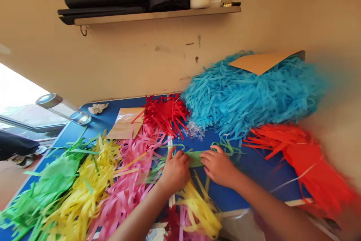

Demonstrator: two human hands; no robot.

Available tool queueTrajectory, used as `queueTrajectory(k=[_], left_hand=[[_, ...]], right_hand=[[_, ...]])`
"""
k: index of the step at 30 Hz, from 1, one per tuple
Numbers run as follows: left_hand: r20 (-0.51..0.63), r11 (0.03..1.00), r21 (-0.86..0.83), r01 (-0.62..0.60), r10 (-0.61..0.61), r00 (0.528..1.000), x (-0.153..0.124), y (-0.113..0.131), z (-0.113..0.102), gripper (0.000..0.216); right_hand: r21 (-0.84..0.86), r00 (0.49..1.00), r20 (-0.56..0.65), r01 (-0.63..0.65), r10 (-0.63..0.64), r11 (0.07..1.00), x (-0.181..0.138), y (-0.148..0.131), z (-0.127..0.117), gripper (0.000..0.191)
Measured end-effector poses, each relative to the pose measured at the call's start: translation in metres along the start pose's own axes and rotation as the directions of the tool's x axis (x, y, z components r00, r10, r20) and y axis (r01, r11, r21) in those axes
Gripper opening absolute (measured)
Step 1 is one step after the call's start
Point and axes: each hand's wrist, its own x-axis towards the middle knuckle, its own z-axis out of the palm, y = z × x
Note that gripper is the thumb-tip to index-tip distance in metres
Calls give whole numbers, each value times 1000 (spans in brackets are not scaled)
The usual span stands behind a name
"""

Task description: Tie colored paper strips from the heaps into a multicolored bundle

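A strip of green tissue paper point(194, 159) with fringed ends lies across the blue table in front of me. My left hand point(178, 167) has its curled fingers on the strip's left part. At the strip's right side, my right hand point(218, 164) grips it with bent fingers; the fingertips are partly hidden. Thin green fringe spreads out beyond both hands. Close below them, a yellow fringed bunch point(199, 209) hangs over the table's front edge. Pink fringed paper point(135, 169) lies to the left of my left hand.
Yellow fringe point(90, 184) and green fringe point(56, 175) cover the left side. Red fringe point(166, 113), a large blue fringe pile point(254, 98) and clear plastic bits point(194, 131) are at the back. Orange-red fringe point(304, 162) lies right. A brown envelope point(124, 124) and glass jar point(80, 117) stand left.
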Motion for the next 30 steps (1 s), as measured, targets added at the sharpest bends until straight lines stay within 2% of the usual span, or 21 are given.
queueTrajectory(k=[5, 9, 11, 14, 16, 19, 22, 25, 28, 30], left_hand=[[28, 999, 38, 36, -37, 999, -7, 13, -3, 26], [14, 997, 70, 34, -35, 999, -3, 9, 11, 15], [-10, 996, 65, 65, -65, 998, -3, 6, 17, 16], [-70, 994, 16, 106, -104, 992, -9, 5, 21, 15], [-111, 993, -36, 116, -119, 987, -15, 2, 20, 13], [-149, 984, -115, 134, -150, 977, -21, -8, 16, 17], [-150, 968, -177, 178, -206, 967, -22, -15, 10, 19], [-126, 951, -208, 227, -256, 958, -19, -18, 7, 24], [-99, 940, -207, 270, -295, 950, -13, -19, 9, 28], [-87, 933, -189, 306, -326, 941, -9, -19, 10, 30]], right_hand=[[51, 992, -128, 25, -19, 998, -3, 22, 15, 22], [-3, 976, -207, 63, -62, 998, 2, 32, 16, 24], [-40, 980, -189, 62, -68, 997, 4, 24, 13, 20], [-60, 995, -90, 40, -46, 997, 4, 6, 13, 28], [-28, 999, -54, 0, -1, 1000, 5, 5, 16, 23], [63, 995, -41, -84, 87, 994, 2, 21, 19, 20], [155, 987, -29, -151, 157, 976, -3, 35, 18, 16], [203, 970, -59, -219, 235, 954, -3, 36, 21, 8], [202, 937, -103, -310, 335, 929, 1, 32, 27, 17], [193, 917, -92, -367, 389, 910, 5, 30, 28, 22]])
